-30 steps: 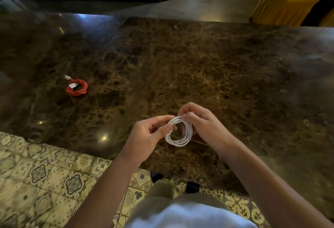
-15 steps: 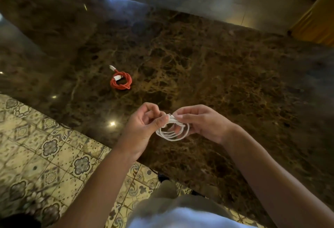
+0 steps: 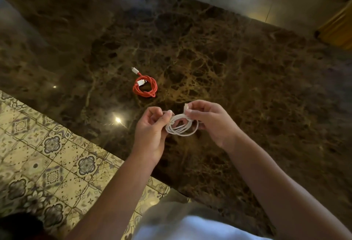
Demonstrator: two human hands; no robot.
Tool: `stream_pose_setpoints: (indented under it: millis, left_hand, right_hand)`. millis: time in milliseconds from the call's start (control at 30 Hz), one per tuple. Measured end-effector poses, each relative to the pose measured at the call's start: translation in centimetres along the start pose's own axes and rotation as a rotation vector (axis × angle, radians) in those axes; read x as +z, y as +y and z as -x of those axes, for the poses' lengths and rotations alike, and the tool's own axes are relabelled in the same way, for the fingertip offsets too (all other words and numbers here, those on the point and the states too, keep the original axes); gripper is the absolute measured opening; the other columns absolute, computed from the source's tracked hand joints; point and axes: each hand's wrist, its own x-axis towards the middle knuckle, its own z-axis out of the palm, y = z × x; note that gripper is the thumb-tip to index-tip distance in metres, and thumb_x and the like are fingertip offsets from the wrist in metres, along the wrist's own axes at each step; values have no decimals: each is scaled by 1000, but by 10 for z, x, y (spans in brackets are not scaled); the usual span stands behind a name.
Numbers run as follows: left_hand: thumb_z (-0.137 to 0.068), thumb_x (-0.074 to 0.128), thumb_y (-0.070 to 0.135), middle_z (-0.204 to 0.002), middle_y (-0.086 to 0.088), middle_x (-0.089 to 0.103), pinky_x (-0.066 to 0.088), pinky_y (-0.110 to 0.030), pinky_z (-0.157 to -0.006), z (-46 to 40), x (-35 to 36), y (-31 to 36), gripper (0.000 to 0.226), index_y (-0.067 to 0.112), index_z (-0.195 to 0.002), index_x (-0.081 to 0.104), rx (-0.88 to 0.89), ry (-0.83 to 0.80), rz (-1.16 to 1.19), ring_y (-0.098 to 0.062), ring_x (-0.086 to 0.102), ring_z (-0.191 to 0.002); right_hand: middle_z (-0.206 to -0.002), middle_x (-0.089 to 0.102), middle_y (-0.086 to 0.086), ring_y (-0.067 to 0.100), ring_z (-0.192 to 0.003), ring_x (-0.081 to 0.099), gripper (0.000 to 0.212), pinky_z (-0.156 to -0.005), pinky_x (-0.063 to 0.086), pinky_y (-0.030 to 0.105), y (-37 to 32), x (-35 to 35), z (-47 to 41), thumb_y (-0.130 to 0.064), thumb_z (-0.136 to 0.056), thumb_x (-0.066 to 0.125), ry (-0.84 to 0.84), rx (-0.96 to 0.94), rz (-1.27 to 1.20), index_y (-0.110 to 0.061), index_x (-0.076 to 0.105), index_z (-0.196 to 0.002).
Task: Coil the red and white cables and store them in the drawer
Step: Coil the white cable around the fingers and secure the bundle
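The red cable lies on the table in a small round coil. One white plug sticks out at its far left side. It sits up and a bit to the left of both hands, close to them but not touching.

The left hand is curled, and its thumb and fingers pinch the left side of the white cable. The white coil hangs between the two hands, above the near part of the table, with its loops lying side to side.

The right hand pinches the cable's end near the plug, which pokes up past the fingertips. I think this loose end needs tucking next. No drawer shows here.
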Motion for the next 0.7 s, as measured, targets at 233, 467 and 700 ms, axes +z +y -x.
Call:
stream_pose_setpoints:
  millis: [233, 467, 700]
  left_hand:
    - [-96, 71, 7, -85, -1, 64, 59, -26, -81, -15, -11, 4, 26, 21, -80, 57, 197, 267, -299, -11, 68, -80]
    - [-100, 67, 13, -79, 9, 56, 42, 2, -67, -36, -22, 21, 19, 15, -86, 56, 424, 306, -844, 8, 58, -70]
    - [-100, 64, 19, -91, 13, 59, 46, -13, -69, -53, -27, 37, 10, 23, -98, 55, 422, 316, -997, -8, 61, -85]
  right_hand:
    - [-91, 77, 4, 12, -74, 78, 4, -62, 66, 34, 3, 42, -26, -19, -99, 69, 381, -161, 284, -16, 68, -102]
    - [-93, 70, -9, 12, -83, 67, 15, -74, 57, 34, 2, 67, -56, -33, -101, 60, 543, -278, 827, -20, 65, -106]
    - [-117, 61, 2, 18, -109, 55, 20, -91, 50, 34, -2, 84, -84, -28, -104, 55, 570, -380, 1011, -14, 65, -114]
